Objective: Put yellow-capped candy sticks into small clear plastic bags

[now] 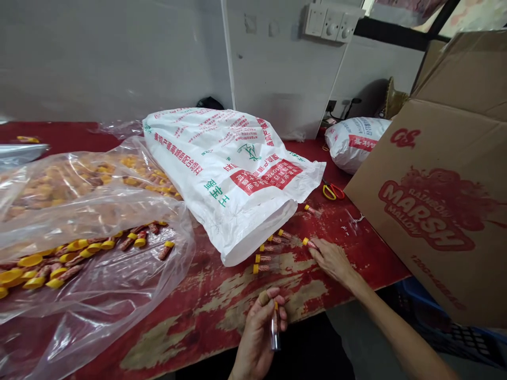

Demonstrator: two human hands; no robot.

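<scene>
My left hand (257,332) sits at the near table edge and holds a small clear tube with a yellow cap (274,327), upright between the fingers. My right hand (331,259) rests on the worn red table (222,301) and its fingertips touch one yellow-capped tube (309,243). Several more filled tubes (267,253) lie in a loose row beside it, just in front of the white printed sack (233,169).
A clear plastic bag (79,232) on the left spills many yellow-capped tubes. A large Marshmallow cardboard box (439,200) leans at the right. Scissors (332,191) lie behind the tubes, a second white sack (354,140) at the back right.
</scene>
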